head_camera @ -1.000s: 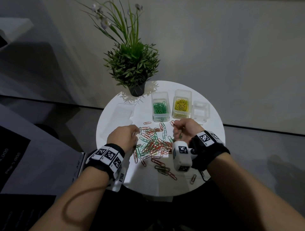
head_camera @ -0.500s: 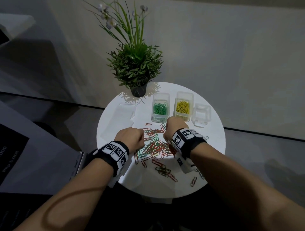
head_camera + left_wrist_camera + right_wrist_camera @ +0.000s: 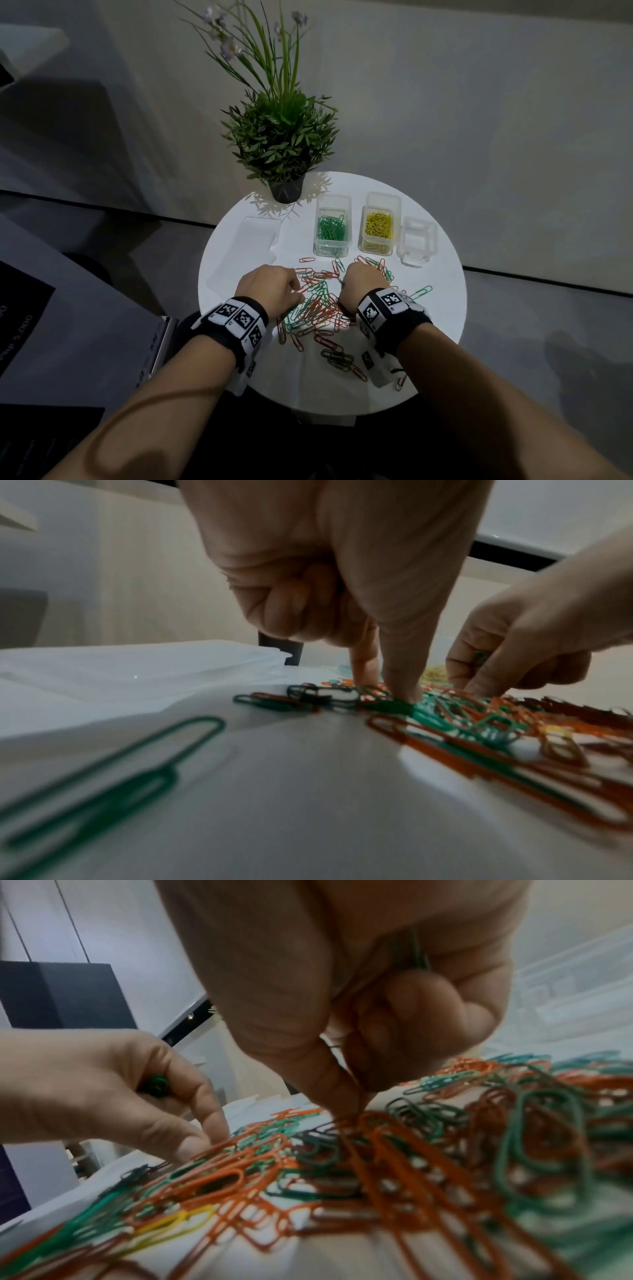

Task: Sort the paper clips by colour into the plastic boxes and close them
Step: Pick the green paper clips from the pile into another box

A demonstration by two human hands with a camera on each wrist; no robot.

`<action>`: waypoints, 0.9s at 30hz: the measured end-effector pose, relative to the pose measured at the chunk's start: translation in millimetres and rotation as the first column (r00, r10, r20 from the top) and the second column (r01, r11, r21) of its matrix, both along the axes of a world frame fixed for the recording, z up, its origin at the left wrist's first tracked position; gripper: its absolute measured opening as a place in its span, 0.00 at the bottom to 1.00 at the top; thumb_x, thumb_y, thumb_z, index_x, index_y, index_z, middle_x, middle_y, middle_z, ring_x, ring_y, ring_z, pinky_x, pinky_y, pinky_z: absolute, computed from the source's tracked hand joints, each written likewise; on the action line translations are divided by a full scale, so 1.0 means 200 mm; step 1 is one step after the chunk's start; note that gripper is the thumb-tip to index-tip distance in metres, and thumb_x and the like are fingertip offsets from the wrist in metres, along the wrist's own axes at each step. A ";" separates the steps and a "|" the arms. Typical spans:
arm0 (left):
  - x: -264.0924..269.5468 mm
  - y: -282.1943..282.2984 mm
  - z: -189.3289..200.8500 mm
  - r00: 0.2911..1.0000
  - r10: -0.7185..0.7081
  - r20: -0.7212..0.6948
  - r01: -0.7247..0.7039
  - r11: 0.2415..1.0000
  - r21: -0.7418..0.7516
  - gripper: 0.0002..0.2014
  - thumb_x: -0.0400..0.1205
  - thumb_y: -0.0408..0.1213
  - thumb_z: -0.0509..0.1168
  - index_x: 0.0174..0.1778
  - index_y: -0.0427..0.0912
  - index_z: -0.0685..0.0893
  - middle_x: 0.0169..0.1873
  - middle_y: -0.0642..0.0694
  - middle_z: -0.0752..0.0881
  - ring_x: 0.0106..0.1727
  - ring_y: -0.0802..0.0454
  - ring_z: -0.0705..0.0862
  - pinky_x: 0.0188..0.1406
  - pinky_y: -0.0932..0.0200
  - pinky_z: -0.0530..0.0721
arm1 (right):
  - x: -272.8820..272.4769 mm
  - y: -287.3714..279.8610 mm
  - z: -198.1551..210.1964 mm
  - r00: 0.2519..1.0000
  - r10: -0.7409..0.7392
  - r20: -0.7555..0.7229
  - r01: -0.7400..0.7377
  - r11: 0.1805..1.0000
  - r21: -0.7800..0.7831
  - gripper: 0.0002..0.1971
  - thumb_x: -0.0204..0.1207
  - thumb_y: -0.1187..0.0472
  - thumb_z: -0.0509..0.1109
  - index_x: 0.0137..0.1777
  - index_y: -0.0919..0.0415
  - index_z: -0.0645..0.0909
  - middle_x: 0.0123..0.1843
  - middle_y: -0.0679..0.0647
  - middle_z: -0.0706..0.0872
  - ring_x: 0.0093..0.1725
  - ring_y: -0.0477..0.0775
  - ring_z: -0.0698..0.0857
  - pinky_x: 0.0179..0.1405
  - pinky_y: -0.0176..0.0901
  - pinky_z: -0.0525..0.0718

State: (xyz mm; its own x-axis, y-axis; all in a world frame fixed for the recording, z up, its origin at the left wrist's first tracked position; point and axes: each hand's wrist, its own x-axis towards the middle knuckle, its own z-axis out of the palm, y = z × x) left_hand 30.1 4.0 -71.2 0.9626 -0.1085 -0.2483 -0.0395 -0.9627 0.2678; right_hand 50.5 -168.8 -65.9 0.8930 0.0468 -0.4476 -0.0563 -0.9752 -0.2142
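A loose pile of red and green paper clips [image 3: 318, 305] covers the middle of the round white table [image 3: 442, 329]. My left hand [image 3: 293, 291] has thumb and forefinger down on a green clip [image 3: 394, 706] at the pile's left edge. Its curled fingers hold green clips [image 3: 156, 1085]. My right hand [image 3: 346, 284] pinches into the pile with thumb and forefinger [image 3: 342, 1093] and keeps green clips [image 3: 409, 953] in its palm. Behind the pile stand three open clear boxes: one with green clips [image 3: 332, 228], one with yellow clips [image 3: 378, 226], one empty [image 3: 418, 243].
Clear lids [image 3: 253, 240] lie at the table's left. A potted plant [image 3: 282, 144] stands at the back edge. Stray clips lie near the front edge [image 3: 339, 358] and a green one at the right [image 3: 421, 293]. One yellow clip [image 3: 174, 1223] is in the pile.
My right hand has turned palm down and moved left and forward from the pile's right side onto the pile. The left hand has stayed at the pile's left edge.
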 end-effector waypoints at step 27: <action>-0.08 -0.04 -0.01 0.981 0.137 -0.137 -0.188 0.849 -0.494 0.14 0.87 0.42 0.57 0.36 0.41 0.72 0.30 0.48 0.79 0.35 0.51 0.76 0.31 0.62 0.72 | -0.10 -0.44 0.07 0.890 -0.389 -0.239 0.455 0.719 0.525 0.17 0.74 0.72 0.56 0.24 0.62 0.68 0.21 0.56 0.69 0.15 0.47 0.65 0.13 0.33 0.61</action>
State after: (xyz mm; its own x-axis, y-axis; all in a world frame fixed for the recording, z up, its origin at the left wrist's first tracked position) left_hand 14.1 -3.4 -72.4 0.9527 -0.0865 -0.2915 0.1551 -0.6863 0.7106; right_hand 31.0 -257.4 -51.2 0.8305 -0.0556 -0.5543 -0.4869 -0.5558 -0.6738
